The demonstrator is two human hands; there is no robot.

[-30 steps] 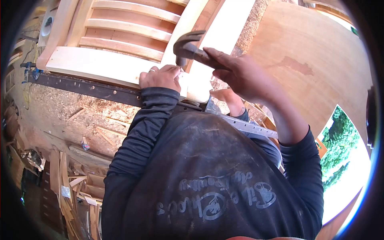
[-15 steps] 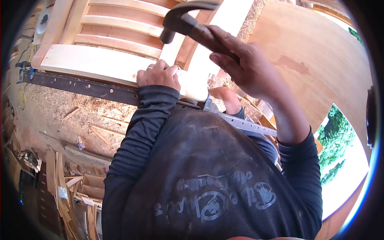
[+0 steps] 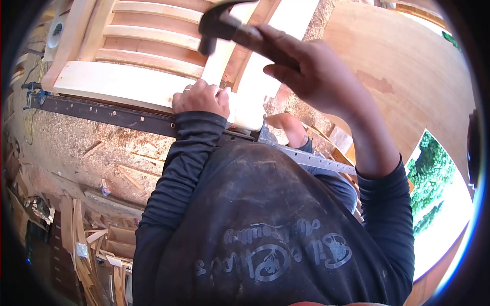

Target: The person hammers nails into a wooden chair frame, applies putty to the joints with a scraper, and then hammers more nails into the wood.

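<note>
In my right hand point(image 3: 319, 76) is a claw hammer point(image 3: 219, 23), gripped by its handle and raised above the wooden frame point(image 3: 117, 81). The hammer's head points left, with its claw curving up at the top of the view. My left hand point(image 3: 203, 98) rests at the corner of the frame's pale near board, fingers curled and thumb against the index finger. Whatever lies between those fingertips is hidden or too small to name. Slats point(image 3: 153, 34) run across the frame beyond the left hand.
A dark metal clamp bar point(image 3: 112, 115) runs along the frame's near edge, and a perforated metal bar point(image 3: 316, 160) extends to the right. Plywood point(image 3: 398, 66) stands at the right. Sawdust and scraps point(image 3: 127, 176) cover the floor; wood offcuts point(image 3: 84, 270) lie lower left.
My right hand and the hammer have shifted slightly left and up, still raised. The left hand stays at the same board corner.
</note>
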